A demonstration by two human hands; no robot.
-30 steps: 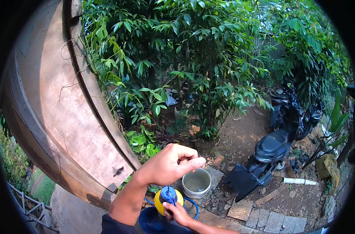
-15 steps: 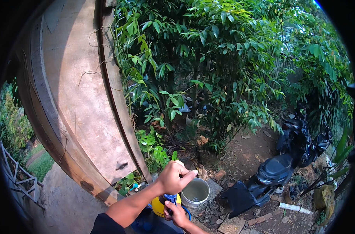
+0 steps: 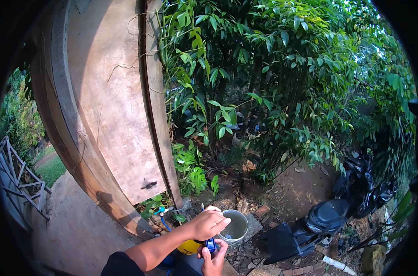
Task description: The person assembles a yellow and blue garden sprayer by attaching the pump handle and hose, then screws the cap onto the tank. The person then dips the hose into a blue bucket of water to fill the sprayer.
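Note:
My left hand (image 3: 208, 225) is closed, thumb against the fingers, above my right hand. A small narrow tip shows just beyond its knuckles; what the fingers hold is hidden. My right hand (image 3: 212, 258) is closed around a small blue part (image 3: 211, 245), whose exact kind I cannot make out. Below and left of the hands is a yellow rounded container (image 3: 188, 248), partly covered by my left forearm. A pale bucket (image 3: 242, 238) with liquid in it stands just right of my left hand.
A wooden wall panel (image 3: 112, 101) rises at the left. A turquoise tap (image 3: 160, 210) with a blue hose (image 3: 166, 223) sits at its foot. Dense bushes (image 3: 264, 92) fill the far side. A black motorbike (image 3: 326, 216) and a white pipe (image 3: 339, 265) are at the right.
My left hand has come lower and nearer my right hand, which has turned with its fingers upward around the blue part. The view has shifted, and the tap's blue hose now shows more.

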